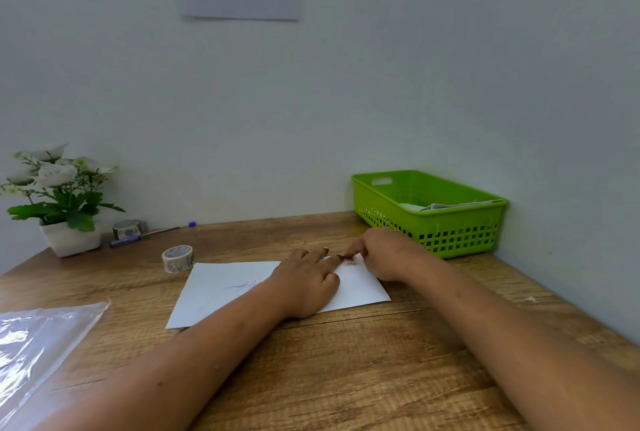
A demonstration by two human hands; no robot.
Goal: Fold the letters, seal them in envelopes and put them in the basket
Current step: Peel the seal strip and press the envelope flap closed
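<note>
A white letter (221, 292) with blue pen marks lies flat on the wooden table (363, 378). My left hand (306, 283) rests on its right half, fingers straight and pressing the paper down. My right hand (382, 252) is at the sheet's far right corner, its fingertips pinching the paper edge beside my left fingertips. The green plastic basket (460, 233) stands at the back right against the wall, with white envelopes (450, 205) lying inside it.
A roll of patterned tape (177, 258) stands just left of the sheet. Further back are a second tape roll (127, 229), a blue pen (149, 233) and a potted white flower (59, 202). A clear plastic sleeve (38, 354) lies at the front left.
</note>
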